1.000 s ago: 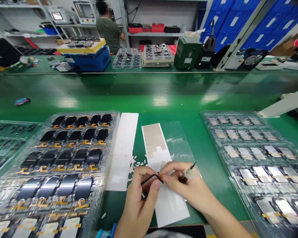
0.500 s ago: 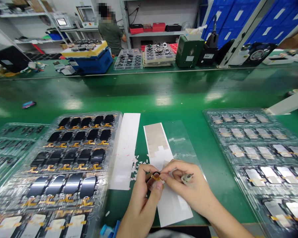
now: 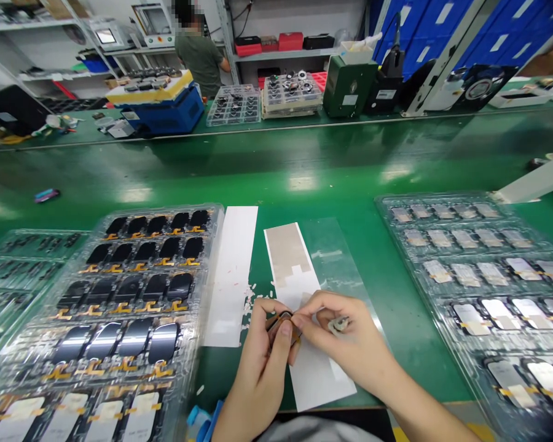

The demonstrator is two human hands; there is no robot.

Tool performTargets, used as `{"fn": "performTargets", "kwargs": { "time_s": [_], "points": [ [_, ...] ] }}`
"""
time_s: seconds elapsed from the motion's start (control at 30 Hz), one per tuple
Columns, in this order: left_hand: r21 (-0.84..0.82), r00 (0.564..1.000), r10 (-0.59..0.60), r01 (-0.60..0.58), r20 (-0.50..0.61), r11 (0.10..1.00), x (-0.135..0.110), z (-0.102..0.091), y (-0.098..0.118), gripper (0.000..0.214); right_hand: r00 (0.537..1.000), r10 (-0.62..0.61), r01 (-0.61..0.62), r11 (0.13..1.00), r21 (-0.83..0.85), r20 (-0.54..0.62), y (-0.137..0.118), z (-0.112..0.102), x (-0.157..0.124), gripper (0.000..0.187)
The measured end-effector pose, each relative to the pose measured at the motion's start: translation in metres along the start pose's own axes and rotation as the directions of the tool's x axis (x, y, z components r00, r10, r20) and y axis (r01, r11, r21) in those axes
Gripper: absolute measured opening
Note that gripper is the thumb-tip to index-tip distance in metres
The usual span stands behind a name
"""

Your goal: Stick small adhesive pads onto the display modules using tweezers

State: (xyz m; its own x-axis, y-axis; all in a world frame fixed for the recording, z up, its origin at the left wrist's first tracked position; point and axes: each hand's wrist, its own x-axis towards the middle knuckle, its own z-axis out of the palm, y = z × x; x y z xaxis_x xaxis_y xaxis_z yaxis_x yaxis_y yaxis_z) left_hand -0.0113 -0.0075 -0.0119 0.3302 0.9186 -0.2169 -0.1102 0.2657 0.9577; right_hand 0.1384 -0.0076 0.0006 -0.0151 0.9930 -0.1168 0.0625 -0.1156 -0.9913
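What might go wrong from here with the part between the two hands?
The left hand pinches the display panel, so pressing too hard might damage it. Loose pale scraps lie nearby and might stick to it. The pale bundle tucked in the right hand might knock its edge.

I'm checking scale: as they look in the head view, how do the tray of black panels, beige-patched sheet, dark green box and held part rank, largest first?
Tray of black panels
Beige-patched sheet, partly covered
Dark green box
Held part, partly hidden
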Motion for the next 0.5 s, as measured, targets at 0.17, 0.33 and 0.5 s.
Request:
{"fn": "performTargets", "kwargs": {
  "time_s": [0.17, 0.33, 0.5],
  "points": [
    [0.081, 1.000, 0.005, -0.004, -0.011, 0.997, 0.002, -0.001, 0.001, 0.032, 0.993, -0.091, 0.092, 0.996, 0.005, -0.072, -0.001, -0.016, 0.002, 0.029],
    [0.524, 0.969, 0.245, -0.231, 0.043, 0.820, 0.006, -0.005, 0.007, 0.020, 0.929, -0.299, 0.275, 0.952, -0.134, -0.218, -0.016, -0.041, 0.005, 0.046],
    [0.691, 0.903, 0.343, -0.422, 0.260, 0.587, 0.008, -0.011, 0.008, 0.020, 0.924, -0.287, 0.241, 0.950, -0.200, -0.252, -0.008, -0.041, 0.015, 0.025]
  ]
}}
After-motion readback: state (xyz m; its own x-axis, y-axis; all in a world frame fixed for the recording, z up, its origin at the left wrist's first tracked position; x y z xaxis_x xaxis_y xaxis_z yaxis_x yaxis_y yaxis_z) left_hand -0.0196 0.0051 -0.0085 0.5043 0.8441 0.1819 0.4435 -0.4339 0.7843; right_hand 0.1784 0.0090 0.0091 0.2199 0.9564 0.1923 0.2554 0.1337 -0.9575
